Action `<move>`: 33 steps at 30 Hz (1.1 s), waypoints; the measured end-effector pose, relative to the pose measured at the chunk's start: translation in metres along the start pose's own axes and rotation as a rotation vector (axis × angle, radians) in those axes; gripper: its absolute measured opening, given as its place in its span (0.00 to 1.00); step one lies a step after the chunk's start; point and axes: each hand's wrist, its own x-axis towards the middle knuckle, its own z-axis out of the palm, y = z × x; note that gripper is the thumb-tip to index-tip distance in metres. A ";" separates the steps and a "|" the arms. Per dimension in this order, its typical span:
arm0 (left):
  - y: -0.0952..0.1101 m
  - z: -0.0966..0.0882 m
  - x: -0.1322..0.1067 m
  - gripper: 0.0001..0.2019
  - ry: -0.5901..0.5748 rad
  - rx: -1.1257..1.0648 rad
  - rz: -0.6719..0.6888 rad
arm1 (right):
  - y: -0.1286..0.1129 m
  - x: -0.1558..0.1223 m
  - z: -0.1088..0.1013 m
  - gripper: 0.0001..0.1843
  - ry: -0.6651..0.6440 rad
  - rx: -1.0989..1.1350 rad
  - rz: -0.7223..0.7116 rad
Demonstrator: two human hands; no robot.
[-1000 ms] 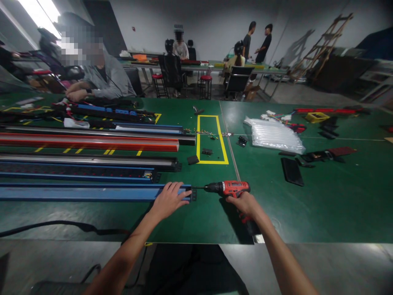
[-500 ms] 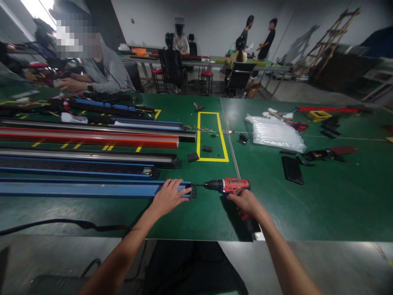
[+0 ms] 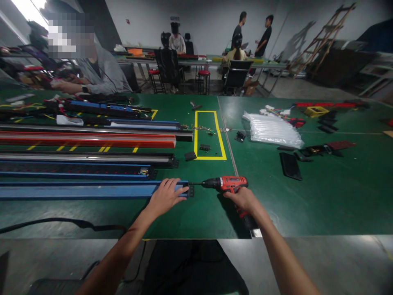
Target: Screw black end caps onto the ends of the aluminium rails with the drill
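A long blue rail (image 3: 76, 190) lies along the near part of the green table (image 3: 307, 196), with a black end cap (image 3: 190, 190) at its right end. My left hand (image 3: 166, 196) lies on that end of the rail, fingers wrapped over its top. My right hand (image 3: 242, 198) grips the handle of a red cordless drill (image 3: 227, 183). The drill lies level, and its bit points left into the black end cap.
More long rails lie behind: a dark blue one (image 3: 73, 169), a black one (image 3: 89, 157), a red one (image 3: 86, 140). A yellow taped rectangle (image 3: 210, 135), a bag of white tubes (image 3: 273, 131), a flat black plate (image 3: 290, 165), small black parts. A seated person (image 3: 95, 76) works at far left; other people stand beyond.
Both hands, the drill and the rail end keep their hold and relation. The view has shifted slightly, so everything sits a little lower left.
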 end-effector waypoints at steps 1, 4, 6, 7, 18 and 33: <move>0.000 0.000 0.000 0.20 0.002 -0.009 -0.001 | 0.000 0.000 0.000 0.16 0.003 0.001 0.003; 0.000 0.001 0.000 0.20 0.010 -0.019 -0.005 | 0.000 0.000 0.001 0.16 0.000 0.008 0.017; 0.000 0.001 0.000 0.20 0.014 -0.018 -0.005 | 0.000 0.000 0.001 0.16 -0.005 0.023 0.015; 0.000 0.001 0.000 0.20 0.013 -0.014 -0.004 | 0.000 0.000 0.001 0.16 -0.008 0.028 0.010; 0.000 0.004 -0.001 0.20 0.023 -0.016 -0.018 | 0.001 0.001 0.000 0.16 0.006 0.027 0.009; 0.000 0.002 0.000 0.21 0.010 0.021 -0.002 | -0.001 -0.001 0.000 0.16 -0.031 0.056 0.009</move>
